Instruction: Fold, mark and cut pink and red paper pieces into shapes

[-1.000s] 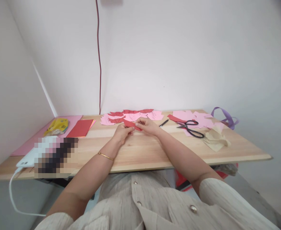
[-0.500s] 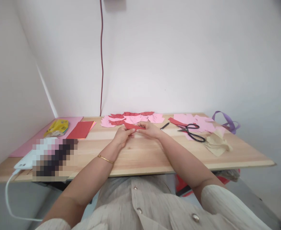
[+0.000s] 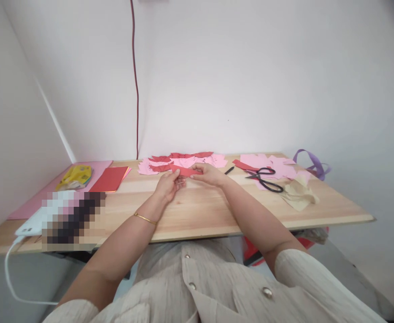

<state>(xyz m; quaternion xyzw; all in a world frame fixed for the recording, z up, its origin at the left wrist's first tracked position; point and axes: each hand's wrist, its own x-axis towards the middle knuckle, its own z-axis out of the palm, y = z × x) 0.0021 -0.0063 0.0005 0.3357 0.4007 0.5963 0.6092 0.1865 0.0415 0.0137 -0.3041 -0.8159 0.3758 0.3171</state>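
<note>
Between my two hands a small piece of red paper (image 3: 186, 171) is held just above the middle of the table. My left hand (image 3: 168, 184) pinches its left end, thumb on top. The fingers of my right hand (image 3: 209, 174) are closed on its right end. Behind them, along the wall, lie several pink paper pieces (image 3: 218, 160) with cut edges and crinkled red paper pieces (image 3: 190, 155). A black pen-like tool (image 3: 229, 170) rests just past my right hand. Farther right, black-handled scissors (image 3: 266, 179) lie with the blades pointing left.
Pink paper scraps (image 3: 282, 168), a crumpled beige piece (image 3: 299, 194) and a purple ribbon (image 3: 313, 163) are at the right. At the left are a stack of red paper (image 3: 110, 179), a yellow packet (image 3: 75, 177) and a white device (image 3: 32, 222) with a cable. The wall borders the table's back.
The red paper now shows a broader flat face between my hands, and my hands sit slightly farther apart. The whole view has shifted a little.
</note>
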